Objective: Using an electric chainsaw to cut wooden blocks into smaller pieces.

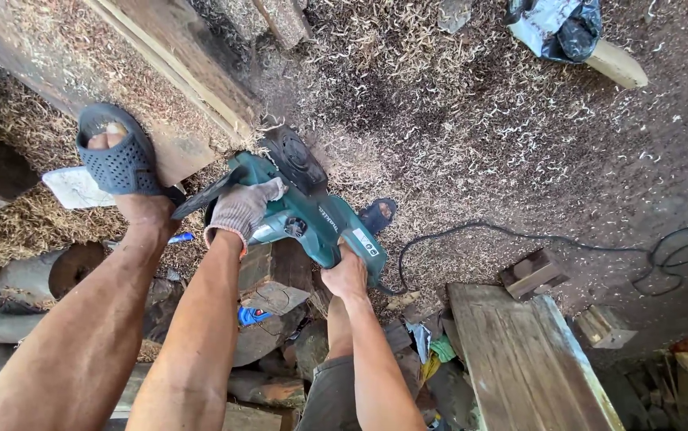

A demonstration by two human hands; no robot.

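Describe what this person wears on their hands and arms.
The left hand wears a grey knitted work glove with an orange-edged cuff. The right hand is bare, with no glove. Both arms are bare with no sleeves showing, and no watch or band is visible.

Bright daylight — sharp, wide-angle edge warp

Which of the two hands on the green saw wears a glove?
The left hand, on the front handle of the green electric chainsaw, wears a grey knit glove. The right hand, on the rear handle, is bare.
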